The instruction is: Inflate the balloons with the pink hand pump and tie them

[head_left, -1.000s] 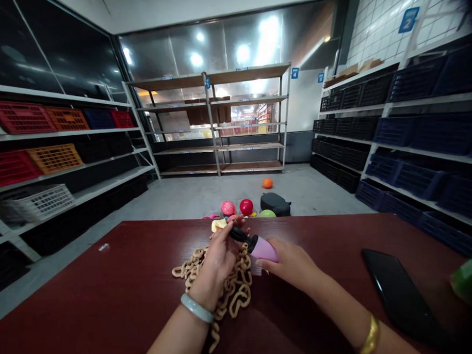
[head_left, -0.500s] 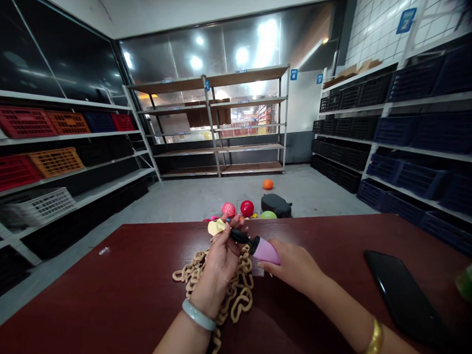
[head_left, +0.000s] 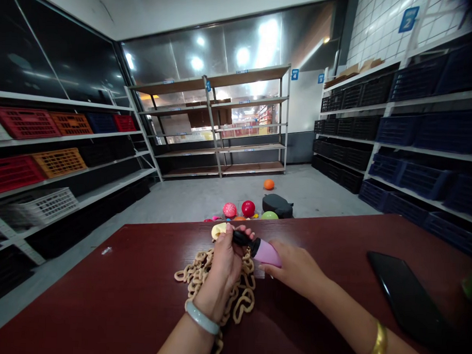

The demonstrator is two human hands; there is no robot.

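A hand balloon pump with a lilac body (head_left: 267,253) and black nozzle end (head_left: 241,238) is held slantwise above the table. My right hand (head_left: 291,259) wraps around its lilac body. At the other end my left hand (head_left: 228,251) closes around the black nozzle, thumb on top. A pale yellow balloon (head_left: 218,231), limp or barely filled, sits at the nozzle tip beside the left thumb. Below my left hand lies a heap of tan, rope-like loops (head_left: 196,272), partly hidden by my forearm.
A black phone-like slab (head_left: 404,291) lies on the dark red table (head_left: 111,296). Beyond its far edge, balloons in pink (head_left: 229,210), red (head_left: 248,208), green (head_left: 269,216) and orange (head_left: 269,184) rest on the floor near a dark bag (head_left: 277,205). Shelves with crates (head_left: 60,163) line the sides.
The pale yellow balloon has shifted slightly right and looks rounder. My left fingers have closed more around the nozzle. My right hand keeps its grip on the pump.
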